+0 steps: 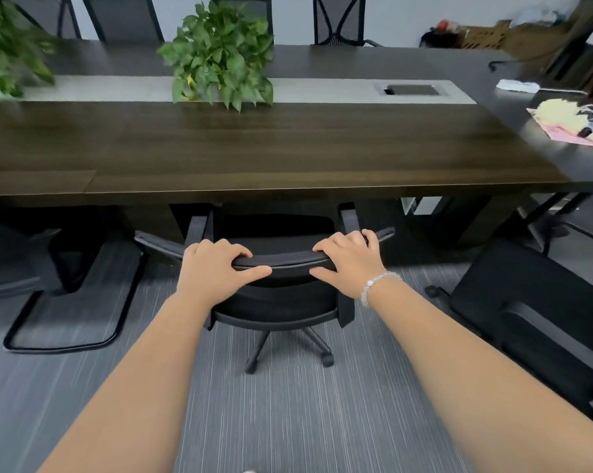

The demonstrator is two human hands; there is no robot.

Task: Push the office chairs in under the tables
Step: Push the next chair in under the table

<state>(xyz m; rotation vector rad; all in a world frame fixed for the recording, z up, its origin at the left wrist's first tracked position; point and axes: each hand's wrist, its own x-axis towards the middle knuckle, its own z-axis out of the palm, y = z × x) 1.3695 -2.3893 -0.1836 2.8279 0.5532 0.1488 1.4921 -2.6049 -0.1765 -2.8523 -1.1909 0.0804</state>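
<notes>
A black office chair (277,303) on castors stands in front of me, facing the long dark wooden table (288,148). Its seat and armrests reach just under the table's front edge. My left hand (213,269) grips the left part of the backrest's top rim. My right hand (351,261), with a bead bracelet on the wrist, grips the right part of that rim. Both thumbs lie on the near side of the rim, fingers over the top.
Another black chair (540,322) stands out from the table at the right, and a sled-base chair (32,264) at the left. Potted plants (220,52) sit on the table's middle strip. Papers (571,126) lie at the right end. More chairs line the far side.
</notes>
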